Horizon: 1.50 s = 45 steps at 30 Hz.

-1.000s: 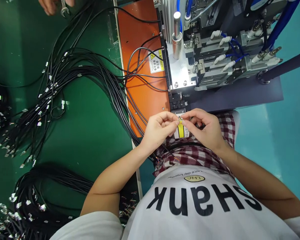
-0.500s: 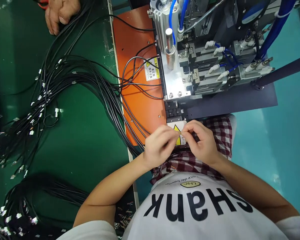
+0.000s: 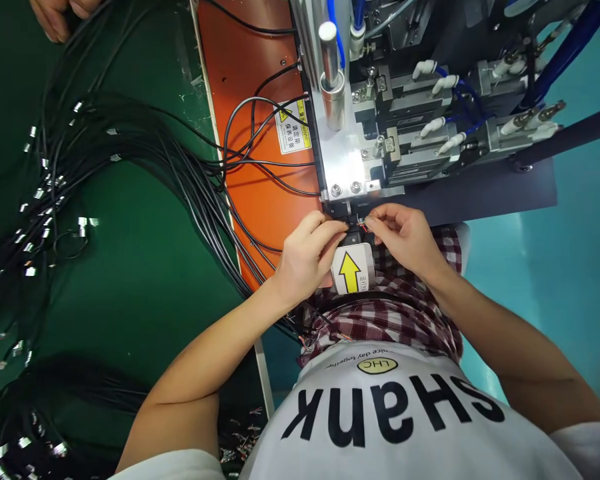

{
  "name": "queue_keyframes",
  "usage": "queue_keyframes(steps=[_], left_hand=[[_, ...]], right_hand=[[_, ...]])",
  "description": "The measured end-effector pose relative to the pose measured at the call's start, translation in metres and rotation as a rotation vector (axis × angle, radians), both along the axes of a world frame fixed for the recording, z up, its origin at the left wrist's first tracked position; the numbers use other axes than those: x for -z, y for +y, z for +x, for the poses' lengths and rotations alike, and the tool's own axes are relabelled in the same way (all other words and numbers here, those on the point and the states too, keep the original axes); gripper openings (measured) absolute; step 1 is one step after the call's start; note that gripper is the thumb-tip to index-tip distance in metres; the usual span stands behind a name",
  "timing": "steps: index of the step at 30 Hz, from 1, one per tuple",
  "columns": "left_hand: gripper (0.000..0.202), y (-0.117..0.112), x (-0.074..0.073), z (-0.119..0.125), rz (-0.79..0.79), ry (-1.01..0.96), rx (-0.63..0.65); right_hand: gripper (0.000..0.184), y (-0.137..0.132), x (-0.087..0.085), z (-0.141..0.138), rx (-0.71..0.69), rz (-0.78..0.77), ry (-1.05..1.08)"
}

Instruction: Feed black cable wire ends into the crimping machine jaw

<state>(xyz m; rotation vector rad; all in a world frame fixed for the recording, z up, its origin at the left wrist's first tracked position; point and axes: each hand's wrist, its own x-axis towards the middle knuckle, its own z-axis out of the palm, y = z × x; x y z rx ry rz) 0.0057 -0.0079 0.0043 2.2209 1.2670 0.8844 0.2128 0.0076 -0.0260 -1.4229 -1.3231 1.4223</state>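
My left hand and my right hand are pinched together at the black slot at the front of a metal machine. Between the fingertips runs a thin wire end with a bit of red showing. It sits right at the slot's mouth. A white label with a yellow arrow lies just below my fingers and points at the slot. A thin black cable trails from my hands down over my checked apron.
Bundles of black cables with metal clips spread over the green table on the left, more at the lower left. An orange plate carries cables beside the machine. Another person's hand is at the top left. Teal floor lies right.
Both hands moved up from over the arrow label to the machine's slot, carrying the wire end with them. The label is now uncovered. The camera view shifted left.
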Motion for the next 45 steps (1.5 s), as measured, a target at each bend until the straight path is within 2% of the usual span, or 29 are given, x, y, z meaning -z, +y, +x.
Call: queue_keyframes(steps=[15,31,36,41,45], left_hand=[[0.018,0.006,0.007,-0.003,0.005,0.016,0.046],[0.024,0.011,0.009,-0.006,0.014,0.098,0.078],[0.028,0.01,0.008,-0.006,0.014,0.171,0.07],[0.032,0.008,0.004,0.0,0.025,0.282,0.015],[0.033,0.007,0.001,0.004,0.147,0.369,-0.014]], right_hand=[[0.016,0.003,-0.002,0.002,-0.017,-0.026,-0.021],[0.014,0.001,-0.002,0.002,-0.015,0.021,-0.085],[0.015,0.001,-0.002,0.002,-0.021,-0.01,-0.108],[0.013,-0.002,-0.01,-0.001,-0.032,0.018,-0.239],[0.011,-0.003,-0.013,-0.001,-0.026,0.104,-0.397]])
